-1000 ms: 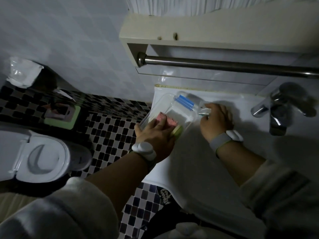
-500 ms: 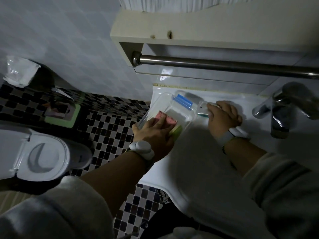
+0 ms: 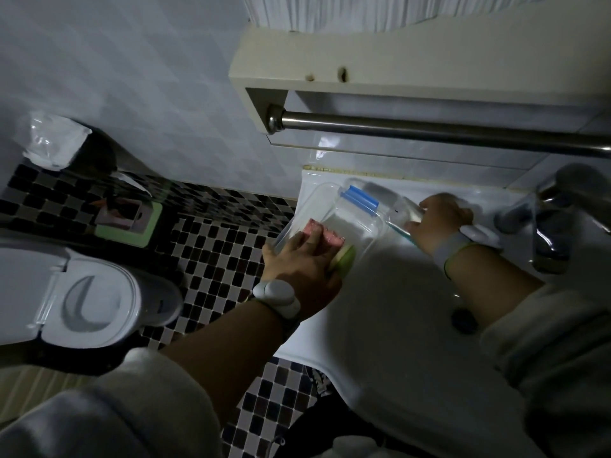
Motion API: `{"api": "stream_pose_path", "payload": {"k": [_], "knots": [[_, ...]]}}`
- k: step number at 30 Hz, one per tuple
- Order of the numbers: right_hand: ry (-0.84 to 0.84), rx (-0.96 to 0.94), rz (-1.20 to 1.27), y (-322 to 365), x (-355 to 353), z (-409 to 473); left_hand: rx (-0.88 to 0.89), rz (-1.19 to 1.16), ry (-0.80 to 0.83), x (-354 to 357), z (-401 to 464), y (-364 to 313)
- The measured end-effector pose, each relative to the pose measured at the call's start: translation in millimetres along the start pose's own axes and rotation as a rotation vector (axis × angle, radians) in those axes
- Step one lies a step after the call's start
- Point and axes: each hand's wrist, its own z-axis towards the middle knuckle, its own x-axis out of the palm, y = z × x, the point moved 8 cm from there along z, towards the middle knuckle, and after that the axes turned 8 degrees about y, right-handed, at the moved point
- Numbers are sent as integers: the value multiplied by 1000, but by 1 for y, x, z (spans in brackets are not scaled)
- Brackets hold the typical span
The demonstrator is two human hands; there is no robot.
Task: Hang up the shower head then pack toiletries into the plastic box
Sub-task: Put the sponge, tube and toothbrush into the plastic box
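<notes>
A clear plastic box [image 3: 319, 200] sits at the back left corner of the white sink [image 3: 390, 312], with a clear lid with a blue clasp [image 3: 358, 197] lying across it. My left hand [image 3: 297, 262] is shut on a pink and green soap-like block [image 3: 325, 238] at the box's near edge. My right hand [image 3: 436, 223] is closed around a teal toothbrush [image 3: 401, 231] and touches a clear cup [image 3: 408, 209] just right of the box. No shower head is in view.
A chrome tap [image 3: 549, 226] stands at the sink's right. A steel towel rail [image 3: 429, 130] under a cream shelf [image 3: 413, 71] hangs above the sink. A toilet [image 3: 76, 292] is at the left on a chequered tile floor [image 3: 218, 252], with a small bin [image 3: 127, 216] near the wall.
My right hand has shifted a little right along the sink's back edge with the toothbrush. My left hand stays on the block at the box.
</notes>
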Motion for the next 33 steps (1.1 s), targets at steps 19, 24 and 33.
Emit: {"api": "stream_pose_path", "payload": {"k": [19, 24, 33], "knots": [[77, 7, 428, -15, 34, -33, 12, -17, -9, -2, -10, 1], [141, 97, 610, -23, 59, -46, 16, -120, -33, -11, -17, 1], [13, 117, 913, -3, 33, -64, -30, -212, -246, -30, -20, 2]]}}
